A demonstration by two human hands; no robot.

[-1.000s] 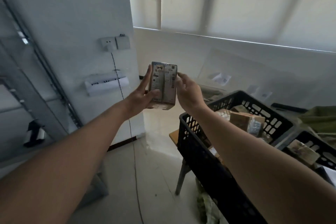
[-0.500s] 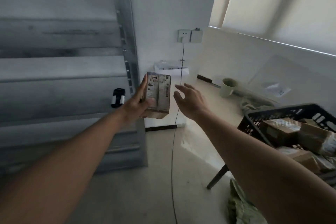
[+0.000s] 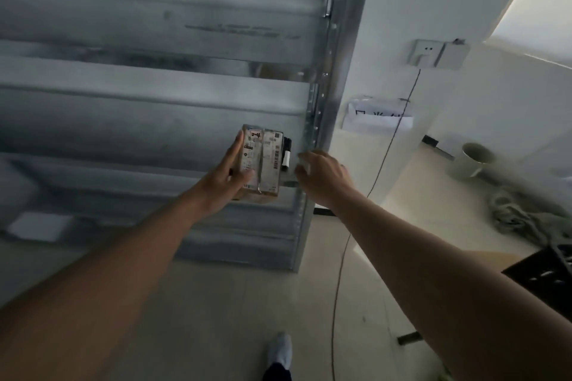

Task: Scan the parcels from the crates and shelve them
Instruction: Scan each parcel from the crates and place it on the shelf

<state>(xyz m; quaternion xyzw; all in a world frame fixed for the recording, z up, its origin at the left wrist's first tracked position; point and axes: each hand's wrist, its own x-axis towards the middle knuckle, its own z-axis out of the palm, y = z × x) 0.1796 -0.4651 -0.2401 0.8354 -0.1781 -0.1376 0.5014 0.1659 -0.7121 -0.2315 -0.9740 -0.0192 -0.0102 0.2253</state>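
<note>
The left hand (image 3: pixel 230 178) holds a labelled parcel (image 3: pixel 262 164) upright in front of the metal shelving (image 3: pixel 148 108), thumb across its face and fingers along its left edge. Just right of the parcel, the right hand (image 3: pixel 322 178) reaches out empty with loosely spread fingers toward a black-and-white scanner (image 3: pixel 286 154) at the shelving's right upright.
</note>
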